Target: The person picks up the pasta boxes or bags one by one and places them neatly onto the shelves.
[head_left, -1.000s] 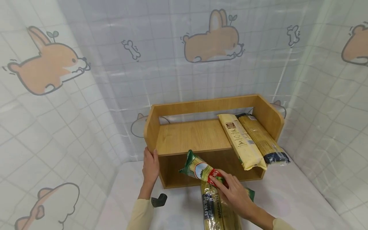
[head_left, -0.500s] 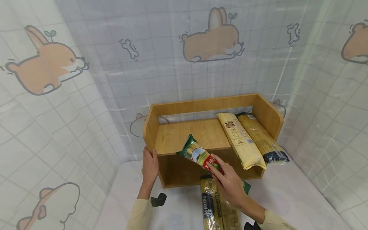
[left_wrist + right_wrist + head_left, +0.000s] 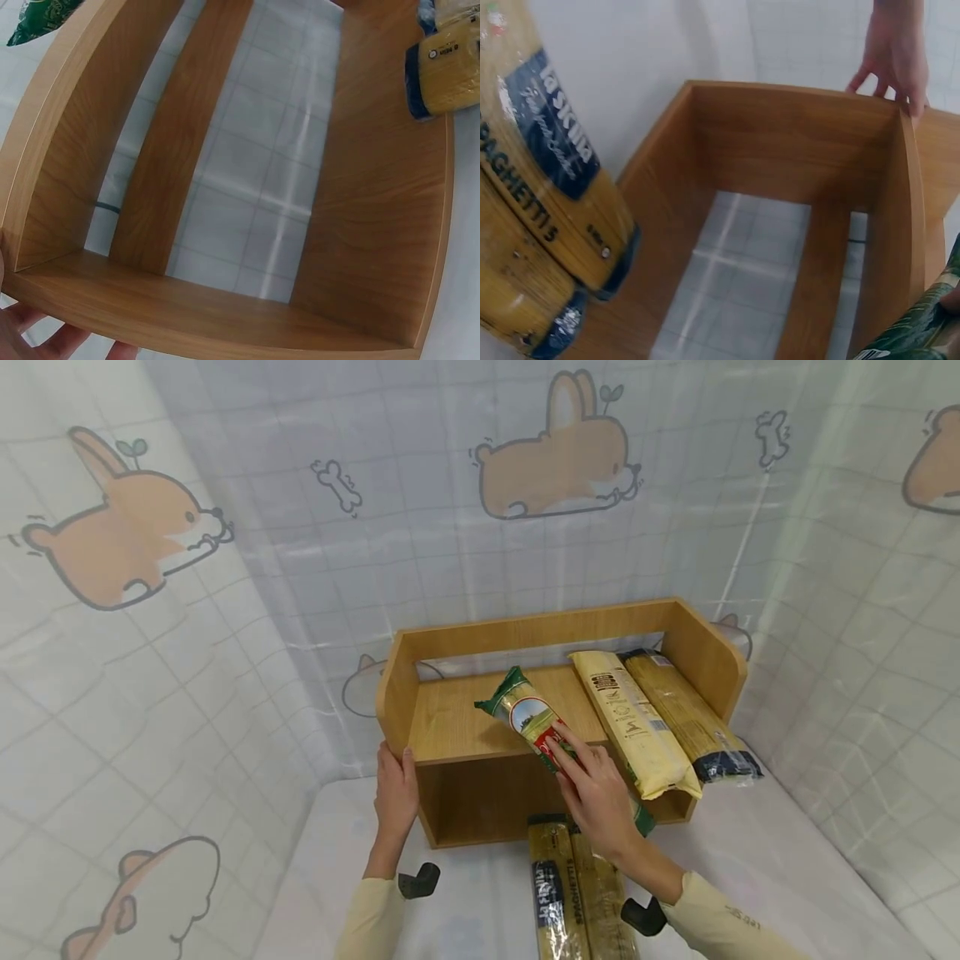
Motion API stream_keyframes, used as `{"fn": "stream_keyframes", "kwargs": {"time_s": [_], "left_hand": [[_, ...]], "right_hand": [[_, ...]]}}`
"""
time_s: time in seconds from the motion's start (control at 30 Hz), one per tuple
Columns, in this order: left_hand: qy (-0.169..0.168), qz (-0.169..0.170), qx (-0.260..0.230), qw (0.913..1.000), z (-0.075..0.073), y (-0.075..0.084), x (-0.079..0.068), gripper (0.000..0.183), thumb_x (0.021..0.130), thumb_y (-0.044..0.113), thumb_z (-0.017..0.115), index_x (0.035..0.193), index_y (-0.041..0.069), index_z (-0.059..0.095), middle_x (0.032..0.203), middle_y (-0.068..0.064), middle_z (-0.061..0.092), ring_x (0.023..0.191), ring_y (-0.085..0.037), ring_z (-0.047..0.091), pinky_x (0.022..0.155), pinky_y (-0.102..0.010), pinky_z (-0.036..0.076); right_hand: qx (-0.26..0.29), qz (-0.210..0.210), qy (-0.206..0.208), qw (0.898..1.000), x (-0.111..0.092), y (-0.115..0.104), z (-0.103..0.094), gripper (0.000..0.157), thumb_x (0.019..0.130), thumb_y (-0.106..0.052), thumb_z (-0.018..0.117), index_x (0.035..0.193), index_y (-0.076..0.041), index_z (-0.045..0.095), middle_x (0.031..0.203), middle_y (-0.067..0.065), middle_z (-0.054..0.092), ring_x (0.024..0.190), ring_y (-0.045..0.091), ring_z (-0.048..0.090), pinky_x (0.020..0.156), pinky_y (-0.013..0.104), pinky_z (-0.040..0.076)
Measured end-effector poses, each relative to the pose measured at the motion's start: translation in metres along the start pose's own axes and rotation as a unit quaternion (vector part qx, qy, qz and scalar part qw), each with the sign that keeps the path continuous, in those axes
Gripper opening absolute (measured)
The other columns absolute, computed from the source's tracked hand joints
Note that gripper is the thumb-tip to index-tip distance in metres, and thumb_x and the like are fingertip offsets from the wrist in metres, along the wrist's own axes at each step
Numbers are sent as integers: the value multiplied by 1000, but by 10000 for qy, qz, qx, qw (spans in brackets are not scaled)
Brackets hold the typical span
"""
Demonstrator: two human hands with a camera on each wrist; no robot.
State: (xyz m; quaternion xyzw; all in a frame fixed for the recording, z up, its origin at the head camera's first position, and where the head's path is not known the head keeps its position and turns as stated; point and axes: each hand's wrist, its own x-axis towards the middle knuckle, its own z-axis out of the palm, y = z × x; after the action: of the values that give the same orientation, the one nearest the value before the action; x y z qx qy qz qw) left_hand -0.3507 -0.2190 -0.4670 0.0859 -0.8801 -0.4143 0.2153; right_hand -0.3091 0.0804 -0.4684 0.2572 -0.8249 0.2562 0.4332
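Observation:
A green-ended pack of spaghetti [image 3: 531,714] is gripped by my right hand [image 3: 600,797], fingers over its red label. The pack slants across the front edge of the upper board of a small wooden shelf [image 3: 457,718], its far end over that board. My left hand [image 3: 396,789] holds the shelf's left side panel near the front; in the right wrist view, fingers of the left hand [image 3: 896,64] wrap the panel's edge. The left wrist view shows the shelf's lower compartment [image 3: 375,210] from the front, with one end of the green pack [image 3: 41,16] at top left.
On the upper board's right side lie a cream packet [image 3: 633,718] and a yellow pasta pack with dark ends [image 3: 690,718]. Two La Sicilia spaghetti packs [image 3: 551,893] lie side by side before the shelf. Patterned tiled sheeting [image 3: 420,552] surrounds the back and sides.
My right hand has lifted the green spaghetti pack up and forward, from over the packs on the table to over the upper board. The left hand has stayed on the side panel.

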Motion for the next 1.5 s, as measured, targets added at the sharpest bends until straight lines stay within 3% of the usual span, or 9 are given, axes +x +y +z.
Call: {"fn": "stream_keyframes", "kwargs": {"time_s": [0.57,0.7,0.87,1.0,1.17,1.33,1.5], "left_hand": [[73,-15,-33,10000,-3,-1,-1,54,112,33,36,152,-3,30,146,-31,48,130,-52,55,98,-70,45],[77,12,-54,10000,-4,-1,0,55,112,33,35,152,-4,29,146,-32,48,131,-52,54,100,-70,45],[57,20,-75,10000,-3,-2,0,56,112,34,35,152,-4,30,146,-32,48,132,-52,53,100,-70,45],[62,46,-102,9999,-1,-2,-1,55,112,33,36,151,-5,31,146,-32,49,131,-51,54,99,-70,45],[94,101,-42,9999,0,-3,-2,54,112,32,35,151,-6,31,145,-33,49,131,-52,54,98,-70,46],[109,95,-28,9999,-1,-1,-2,55,112,32,35,151,-6,31,145,-33,49,131,-52,54,98,-70,46],[75,124,-25,9999,-1,1,-1,54,112,31,35,151,-5,30,144,-32,49,130,-52,55,96,-71,47]], "right_hand": [[-483,622,-250,9966,36,5,4,58,85,-3,79,141,-7,62,154,14,55,94,39,60,78,50,54],[-694,926,-647,9912,47,1,4,56,89,-9,77,143,-8,61,155,14,54,96,43,60,81,53,53],[-950,1206,-1141,9815,53,-2,3,54,92,-17,75,143,-10,60,155,15,53,121,49,56,93,63,47],[-1046,1154,-1328,9788,53,-2,4,54,92,-21,77,142,-9,61,151,18,53,135,48,48,100,67,41],[-1248,959,-1632,9740,54,-2,0,55,92,-27,77,141,-7,61,145,20,54,133,42,51,100,62,46],[-1264,979,-2353,9587,60,-4,-7,55,100,-34,65,149,-11,53,150,23,52,139,43,48,106,64,44],[-983,1140,-3048,9405,63,-5,-18,51,105,-28,50,155,-18,46,161,24,41,149,46,37,115,67,34]]}}
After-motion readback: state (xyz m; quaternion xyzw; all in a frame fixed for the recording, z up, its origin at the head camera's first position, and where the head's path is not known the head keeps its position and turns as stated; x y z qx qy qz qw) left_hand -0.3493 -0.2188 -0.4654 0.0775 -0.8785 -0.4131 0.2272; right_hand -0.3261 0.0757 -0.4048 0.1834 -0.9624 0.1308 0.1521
